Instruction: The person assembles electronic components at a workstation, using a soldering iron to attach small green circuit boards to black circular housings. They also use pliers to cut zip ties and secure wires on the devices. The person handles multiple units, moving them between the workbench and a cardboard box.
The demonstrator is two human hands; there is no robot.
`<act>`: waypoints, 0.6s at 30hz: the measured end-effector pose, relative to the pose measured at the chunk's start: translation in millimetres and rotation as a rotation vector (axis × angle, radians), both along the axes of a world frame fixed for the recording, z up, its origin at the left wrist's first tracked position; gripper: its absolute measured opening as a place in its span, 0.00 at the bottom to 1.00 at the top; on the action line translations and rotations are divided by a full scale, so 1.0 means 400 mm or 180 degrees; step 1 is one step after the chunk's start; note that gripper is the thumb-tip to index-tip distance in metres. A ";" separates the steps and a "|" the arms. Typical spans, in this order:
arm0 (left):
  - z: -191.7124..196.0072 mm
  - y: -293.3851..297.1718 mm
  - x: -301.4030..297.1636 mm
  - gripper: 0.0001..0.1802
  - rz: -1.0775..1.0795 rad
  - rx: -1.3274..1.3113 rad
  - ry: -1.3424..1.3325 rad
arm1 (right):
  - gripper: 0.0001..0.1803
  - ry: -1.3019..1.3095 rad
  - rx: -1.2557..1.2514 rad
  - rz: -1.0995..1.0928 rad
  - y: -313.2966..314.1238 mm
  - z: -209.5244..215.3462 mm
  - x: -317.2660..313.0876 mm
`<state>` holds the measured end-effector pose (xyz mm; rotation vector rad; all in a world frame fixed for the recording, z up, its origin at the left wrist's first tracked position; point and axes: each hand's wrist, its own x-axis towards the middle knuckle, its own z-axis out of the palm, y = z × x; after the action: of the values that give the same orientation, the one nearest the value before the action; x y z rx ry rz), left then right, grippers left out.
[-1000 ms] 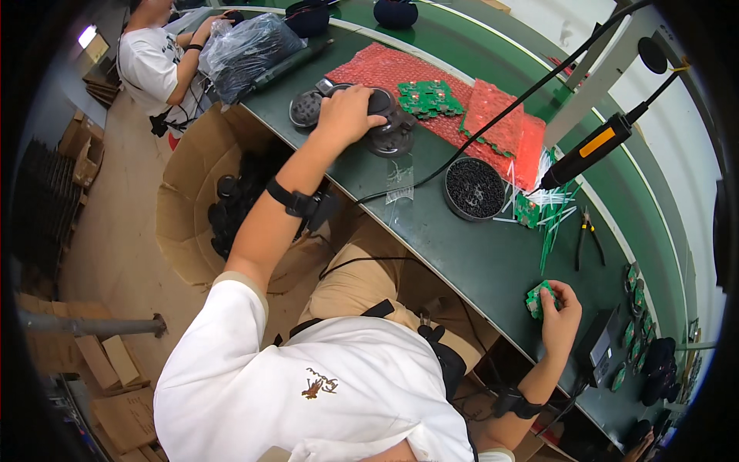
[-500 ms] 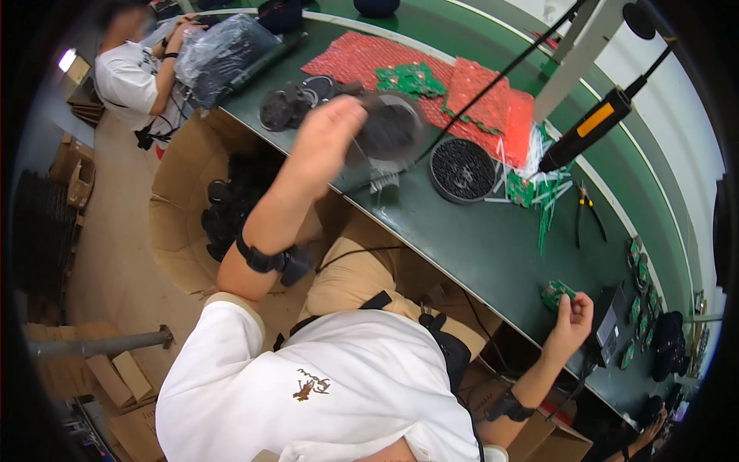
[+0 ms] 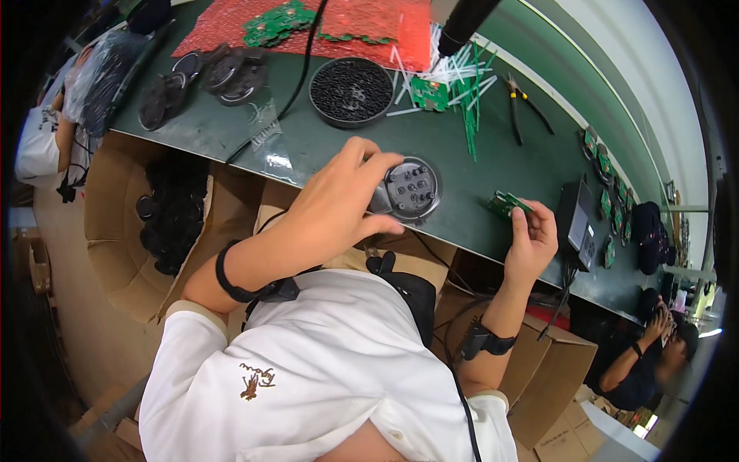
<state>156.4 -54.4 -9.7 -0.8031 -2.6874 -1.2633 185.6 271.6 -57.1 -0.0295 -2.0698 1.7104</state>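
Note:
My left hand (image 3: 339, 189) curves around the left side of a round black plastic housing (image 3: 412, 189), its thumb and fingers spread along the rim. Several small posts stand up inside this housing, which is at the near edge of the green bench (image 3: 469, 200). In my right hand (image 3: 533, 239) a small green circuit board (image 3: 508, 203) is pinched between thumb and fingers, held just right of the housing. A round black tub (image 3: 352, 92) full of small black pieces stands beyond my left hand.
More dark round housings (image 3: 235, 73) lie at the far left. Red bubble wrap (image 3: 215, 31) bears circuit boards. Pliers (image 3: 517, 112), white and green strips (image 3: 471, 85) and a black box (image 3: 577, 223) are on the right. A cardboard box (image 3: 115, 231) stands below the bench.
My left hand has come from the far-left pile of housings toward the bench's middle with a round housing. My right hand still holds the circuit board. The view has shifted right.

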 end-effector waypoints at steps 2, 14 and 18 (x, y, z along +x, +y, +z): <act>-0.008 0.008 0.004 0.32 -0.0181 -0.0114 -0.0105 | 0.09 0.0194 -0.0051 0.0069 -0.014 0.016 0.003; -0.012 0.071 0.021 0.27 -0.0300 0.0749 0.0686 | 0.10 0.1137 0.1046 0.0941 -0.174 0.079 0.021; -0.018 0.079 0.027 0.11 -0.0453 0.1292 -0.0043 | 0.17 0.0838 0.0488 0.0627 -0.220 0.086 0.026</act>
<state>167.3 -23.0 -16.9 -0.9358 -2.2909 -1.7695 196.0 183.7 -22.7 0.4374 -2.0504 1.5611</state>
